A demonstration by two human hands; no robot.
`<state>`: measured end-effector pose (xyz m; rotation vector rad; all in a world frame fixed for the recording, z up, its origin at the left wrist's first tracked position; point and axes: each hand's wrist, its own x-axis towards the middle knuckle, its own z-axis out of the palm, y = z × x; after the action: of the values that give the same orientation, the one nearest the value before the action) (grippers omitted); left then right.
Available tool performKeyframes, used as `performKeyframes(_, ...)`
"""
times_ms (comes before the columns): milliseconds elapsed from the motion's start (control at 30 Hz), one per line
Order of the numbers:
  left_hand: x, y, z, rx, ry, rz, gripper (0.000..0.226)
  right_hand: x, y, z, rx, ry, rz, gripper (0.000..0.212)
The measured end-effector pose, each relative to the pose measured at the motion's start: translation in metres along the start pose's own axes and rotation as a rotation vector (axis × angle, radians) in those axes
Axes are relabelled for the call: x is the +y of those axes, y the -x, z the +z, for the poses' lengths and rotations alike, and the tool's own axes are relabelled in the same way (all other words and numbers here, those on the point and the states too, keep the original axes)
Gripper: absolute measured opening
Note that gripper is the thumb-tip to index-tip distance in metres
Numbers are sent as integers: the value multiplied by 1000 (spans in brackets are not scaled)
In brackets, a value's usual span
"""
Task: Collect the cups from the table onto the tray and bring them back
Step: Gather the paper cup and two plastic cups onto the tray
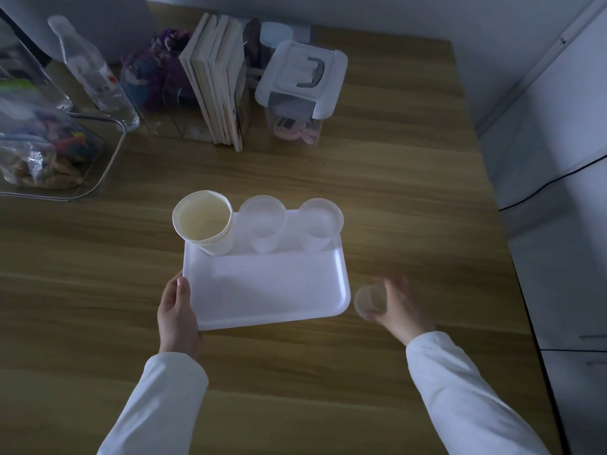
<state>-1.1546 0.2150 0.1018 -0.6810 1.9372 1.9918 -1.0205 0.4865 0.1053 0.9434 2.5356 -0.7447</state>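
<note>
A white tray (269, 290) lies on the wooden table (377, 198). Along its far edge stand a white paper cup (204, 223) at the left and two clear plastic cups (262, 224) (320, 224) to its right. My left hand (177, 310) grips the tray's near-left edge, thumb on top. My right hand (400, 307), blurred by motion, holds a small clear cup (370, 302) just off the tray's near-right corner, tilted with its mouth toward the left.
At the table's back stand a row of books (216, 83), a lidded plastic box (300, 87), a clear bottle (95, 73) and clear bins (49, 152) with bagged items. The table's right edge runs beside white cabinets (558, 192).
</note>
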Motion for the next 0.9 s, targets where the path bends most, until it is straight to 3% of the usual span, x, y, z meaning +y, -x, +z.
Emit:
performKeyframes(167, -1, 2, -1, 10, -10, 2, 21, 2, -3, -7, 142, -130, 64, 57)
performKeyframes(300, -2, 2, 0, 11, 3, -5, 22, 1, -1, -21, 263, -494, 95, 52)
performKeyframes(467, -3, 3, 2, 6, 22, -5, 22, -6, 8, -34, 157, -998, 202, 46)
performKeyframes(633, -5, 3, 2, 3, 20, -6, 23, -12, 7, -38, -64, -1813, 120, 35)
performKeyframes(767, -5, 4, 2, -2, 13, -6, 22, -21, 9, -40, -129, -1992, 12, 41)
performKeyframes(900, -5, 5, 2, -2, 15, -19, 19, -30, 9, -40, -133, -2066, 76, 58)
